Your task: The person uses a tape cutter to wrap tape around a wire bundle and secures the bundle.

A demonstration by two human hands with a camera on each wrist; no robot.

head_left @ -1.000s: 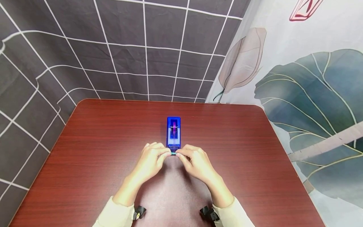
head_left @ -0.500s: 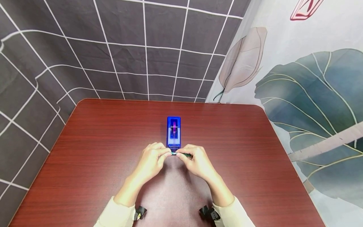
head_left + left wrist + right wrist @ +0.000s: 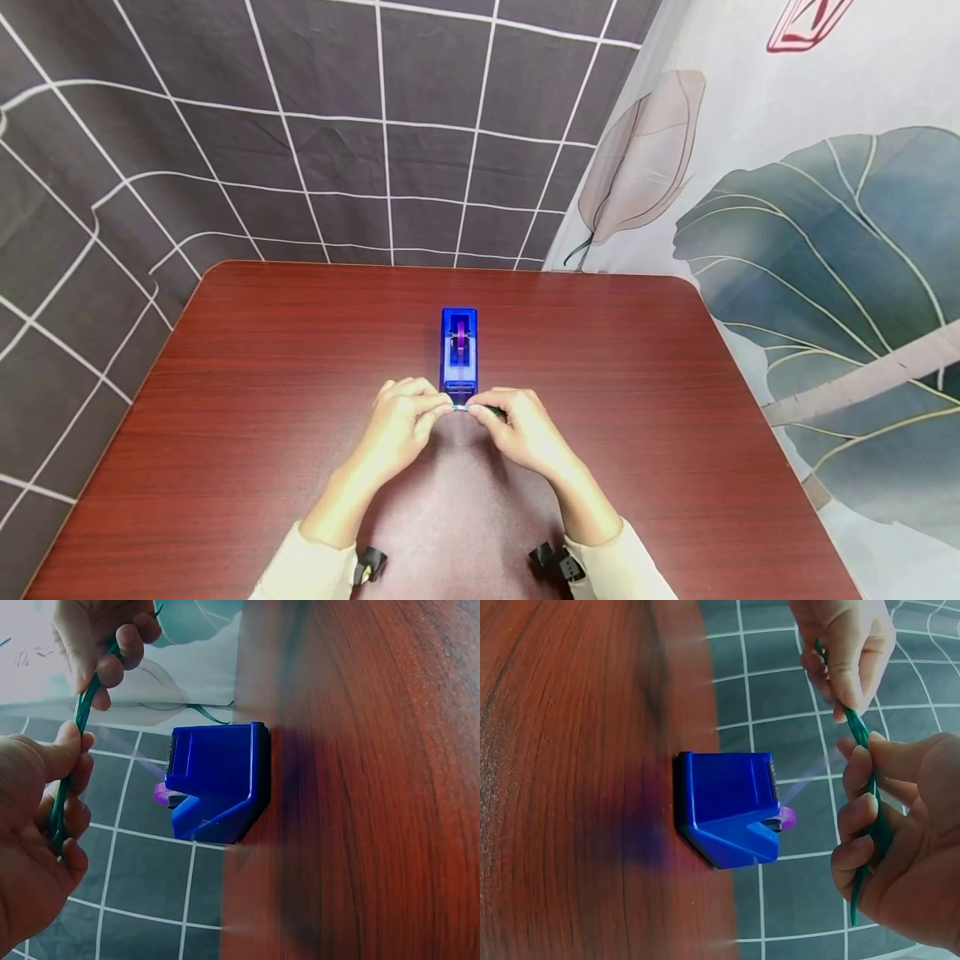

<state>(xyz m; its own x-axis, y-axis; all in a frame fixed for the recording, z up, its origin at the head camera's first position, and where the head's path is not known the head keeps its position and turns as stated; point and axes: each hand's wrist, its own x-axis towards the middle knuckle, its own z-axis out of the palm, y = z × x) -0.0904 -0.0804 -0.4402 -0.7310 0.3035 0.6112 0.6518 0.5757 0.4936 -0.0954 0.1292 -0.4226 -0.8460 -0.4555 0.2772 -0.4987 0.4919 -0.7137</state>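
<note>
A thin bundle of dark green strands (image 3: pixel 87 700) runs between both hands close in front of a blue tape dispenser (image 3: pixel 459 354). My left hand (image 3: pixel 401 421) pinches one stretch of it between thumb and fingers, and the bundle's tail lies along the curled fingers. Just beside it, my right hand (image 3: pixel 521 425) pinches the other stretch, its loose tip sticking out past the palm in the right wrist view. A clear strip of tape (image 3: pixel 808 777) reaches from the dispenser's toothed edge towards the bundle at the fingertips. Inside the dispenser sits a purple tape core (image 3: pixel 461 337).
The dispenser stands on a reddish-brown wooden table (image 3: pixel 300 333). A dark grid-patterned cloth (image 3: pixel 322 158) hangs behind and to the left; a white leaf-print curtain (image 3: pixel 750 92) hangs on the right. Small black cameras (image 3: pixel 371 564) sit at both wrists.
Part of the green bundle now shows behind the right hand's fingers, where it was hidden a second ago. Both hands otherwise stay almost in place, and the dispenser has not moved.
</note>
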